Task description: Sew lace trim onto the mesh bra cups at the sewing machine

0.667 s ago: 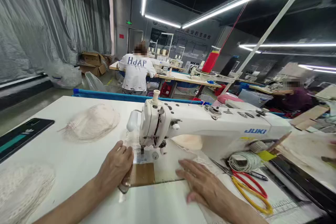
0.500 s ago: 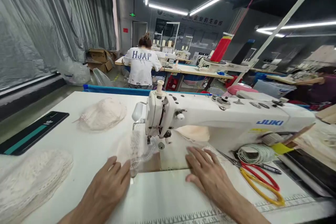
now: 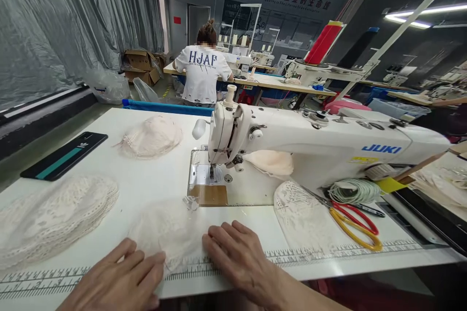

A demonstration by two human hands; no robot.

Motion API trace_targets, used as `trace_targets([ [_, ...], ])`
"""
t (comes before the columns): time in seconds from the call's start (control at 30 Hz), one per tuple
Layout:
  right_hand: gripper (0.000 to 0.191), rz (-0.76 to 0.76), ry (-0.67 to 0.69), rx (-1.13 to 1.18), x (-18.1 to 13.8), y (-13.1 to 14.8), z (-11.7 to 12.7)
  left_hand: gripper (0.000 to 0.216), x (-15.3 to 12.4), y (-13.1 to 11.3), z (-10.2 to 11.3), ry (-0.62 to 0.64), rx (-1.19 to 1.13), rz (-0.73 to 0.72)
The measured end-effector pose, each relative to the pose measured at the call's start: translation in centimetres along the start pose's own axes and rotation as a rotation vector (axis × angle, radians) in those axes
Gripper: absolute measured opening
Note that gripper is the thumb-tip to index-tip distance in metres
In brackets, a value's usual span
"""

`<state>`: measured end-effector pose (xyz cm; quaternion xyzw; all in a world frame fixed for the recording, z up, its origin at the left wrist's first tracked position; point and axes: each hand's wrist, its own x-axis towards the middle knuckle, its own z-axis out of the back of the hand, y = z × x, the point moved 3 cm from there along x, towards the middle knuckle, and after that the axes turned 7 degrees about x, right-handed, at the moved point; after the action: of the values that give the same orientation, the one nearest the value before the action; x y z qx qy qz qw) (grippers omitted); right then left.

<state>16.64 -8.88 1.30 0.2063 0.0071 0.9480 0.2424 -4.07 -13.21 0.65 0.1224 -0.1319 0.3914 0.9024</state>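
Note:
A sheer off-white lace fabric piece (image 3: 166, 226), blurred, lies on the white table in front of the sewing machine (image 3: 292, 131). My left hand (image 3: 126, 272) has its thumb and fingers closed on the near edge of this piece. Just past its right side, my right hand (image 3: 239, 255) rests on the table with loosely bent fingers and nothing visible in them. Under the machine's needle, the metal plate (image 3: 200, 175) shows bare. Another lace piece (image 3: 301, 214) lies to the right, beside scissors (image 3: 355, 226) with red and yellow handles.
At left are a stack of lace pieces (image 3: 69, 214), a peach cup-shaped piece (image 3: 151, 136) and a dark case with a teal stripe (image 3: 65, 155). Coiled cord (image 3: 353, 190) sits by the machine. A ruler strip (image 3: 292, 257) runs along the front edge. A person (image 3: 202, 70) sits ahead.
Both hands have come back toward the table's front edge. The lace piece has moved from beside the needle toward me. My right hand has left the fabric on the right.

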Motion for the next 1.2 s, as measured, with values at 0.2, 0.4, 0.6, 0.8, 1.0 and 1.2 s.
trace_targets([
  [0.2, 0.027, 0.024, -0.047, 0.007, 0.1, -0.2, 0.4, 0.05, 8.7, 0.7, 1.5, 0.173, -0.389, -0.006],
  [0.4, 0.028, 0.046, -0.055, 0.061, -0.4, -0.9, 0.7, 0.045, 11.8, 2.7, -1.5, 0.381, -0.635, -0.037],
  [0.6, 0.031, -0.009, -0.034, 0.106, -0.4, -1.8, 0.6, 0.034, 10.6, 6.0, -3.3, 0.406, -0.681, 0.266],
  [0.8, 0.029, -0.081, -0.011, 0.1, -0.5, -2.5, 0.5, 0.032, 11.2, 5.5, -4.0, 0.364, -0.644, 0.335],
  [1.0, 0.028, -0.096, 0.007, 0.081, -0.6, -2.8, 0.4, 0.03, 11.1, 5.2, -4.1, 0.295, -0.593, 0.283],
  [1.2, 0.029, -0.1, 0.005, 0.076, -0.6, -2.8, 0.3, 0.022, 11.3, 4.9, -3.7, 0.298, -0.57, 0.31],
])
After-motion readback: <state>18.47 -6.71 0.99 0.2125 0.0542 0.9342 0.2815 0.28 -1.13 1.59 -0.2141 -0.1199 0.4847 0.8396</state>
